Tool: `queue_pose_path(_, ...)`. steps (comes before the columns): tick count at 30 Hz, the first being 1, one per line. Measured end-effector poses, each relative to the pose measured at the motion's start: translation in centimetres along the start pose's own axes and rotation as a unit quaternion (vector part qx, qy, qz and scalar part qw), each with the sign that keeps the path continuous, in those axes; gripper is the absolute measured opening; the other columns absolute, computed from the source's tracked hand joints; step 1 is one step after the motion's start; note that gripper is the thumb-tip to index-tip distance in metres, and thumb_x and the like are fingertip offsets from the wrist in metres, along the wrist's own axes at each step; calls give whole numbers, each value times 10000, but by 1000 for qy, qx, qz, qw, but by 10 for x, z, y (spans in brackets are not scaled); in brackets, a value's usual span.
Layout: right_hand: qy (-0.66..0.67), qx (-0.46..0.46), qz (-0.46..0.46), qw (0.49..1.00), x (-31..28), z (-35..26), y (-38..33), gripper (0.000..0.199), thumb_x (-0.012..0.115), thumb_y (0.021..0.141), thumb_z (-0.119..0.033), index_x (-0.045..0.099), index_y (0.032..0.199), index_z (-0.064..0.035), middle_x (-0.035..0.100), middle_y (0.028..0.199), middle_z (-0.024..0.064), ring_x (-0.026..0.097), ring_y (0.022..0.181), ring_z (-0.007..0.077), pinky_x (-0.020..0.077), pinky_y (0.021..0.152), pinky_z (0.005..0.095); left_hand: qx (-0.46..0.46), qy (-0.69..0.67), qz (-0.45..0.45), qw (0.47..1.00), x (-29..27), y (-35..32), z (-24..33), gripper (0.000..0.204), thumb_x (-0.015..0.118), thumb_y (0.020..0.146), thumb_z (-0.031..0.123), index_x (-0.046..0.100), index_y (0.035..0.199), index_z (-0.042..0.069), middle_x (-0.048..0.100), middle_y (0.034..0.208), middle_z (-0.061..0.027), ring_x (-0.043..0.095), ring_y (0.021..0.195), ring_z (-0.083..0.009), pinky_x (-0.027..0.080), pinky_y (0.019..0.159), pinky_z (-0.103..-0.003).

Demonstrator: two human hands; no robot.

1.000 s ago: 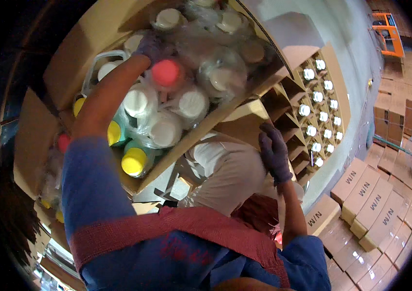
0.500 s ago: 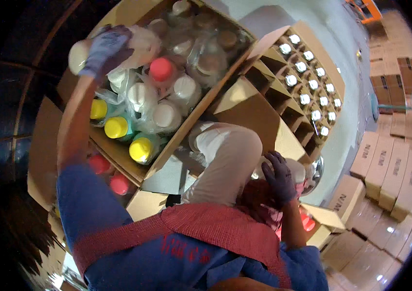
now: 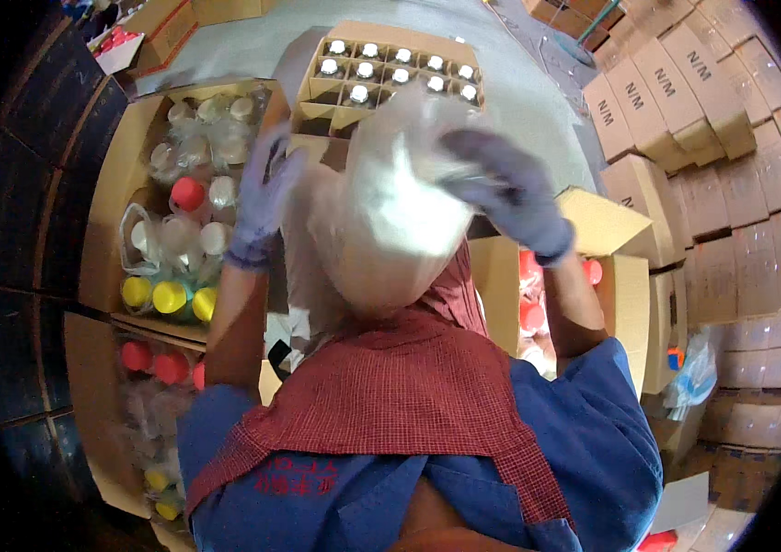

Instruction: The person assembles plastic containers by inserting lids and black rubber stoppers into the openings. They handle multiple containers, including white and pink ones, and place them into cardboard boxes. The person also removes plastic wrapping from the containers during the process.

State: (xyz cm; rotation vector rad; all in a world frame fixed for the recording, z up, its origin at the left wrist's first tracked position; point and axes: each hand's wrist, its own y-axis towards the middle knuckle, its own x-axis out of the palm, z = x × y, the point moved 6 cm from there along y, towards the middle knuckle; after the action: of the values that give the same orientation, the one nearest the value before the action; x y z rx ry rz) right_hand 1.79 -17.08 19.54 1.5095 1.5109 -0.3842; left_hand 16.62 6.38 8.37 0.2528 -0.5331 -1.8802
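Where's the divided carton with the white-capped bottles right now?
In the head view, the divided carton sits at top centre on the grey floor, just beyond the clear plastic bag and right of the open box of loose bottles.

Open brown cardboard carton (image 3: 105, 198) at left, packed with clear bottles under red, white and yellow caps. Divided brown cardboard box (image 3: 390, 69) at top centre, cells holding silver-capped bottles. Stacked closed tan cartons (image 3: 685, 83) at upper right, black lettering on their tops. Open tan box (image 3: 625, 294) right of centre, red caps inside.
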Motion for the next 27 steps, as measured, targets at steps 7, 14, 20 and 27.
queue_pose_path(7,312,119,277,901,7,48,25,321,580,929,-319,687,969,-19,653,730,61,591,703,124,485,640,285,68,339,-284,894,107,62,37,342,613,898,199,614,1204,44,678,1068,-114,627,1023,-222,495,891,-322)
queue_pose_path(14,103,109,-56,987,30,60,0,491,495,934,-433,632,1044,25,645,876,212,631,829,369,502,757,395,63,778,157,605,-14,125,58,253,494,956,234,623,992,19,641,895,-82,628,807,-212,512,706,-306)
queue_pose_path(20,181,51,59,980,56,116,-5,401,428,973,-329,602,925,30,609,746,192,612,724,312,481,679,391,119,288,-257,915,118,-13,70,382,468,952,326,563,1117,-5,583,1063,-130,568,973,-250,445,844,-349)
queue_pose_path(27,-27,-136,105,985,66,71,53,246,461,947,-196,607,820,-44,621,768,126,612,678,293,487,602,386,-245,-100,-158,951,86,45,-63,566,438,947,433,493,1263,-33,515,1258,-187,499,1168,-295,366,1006,-398)
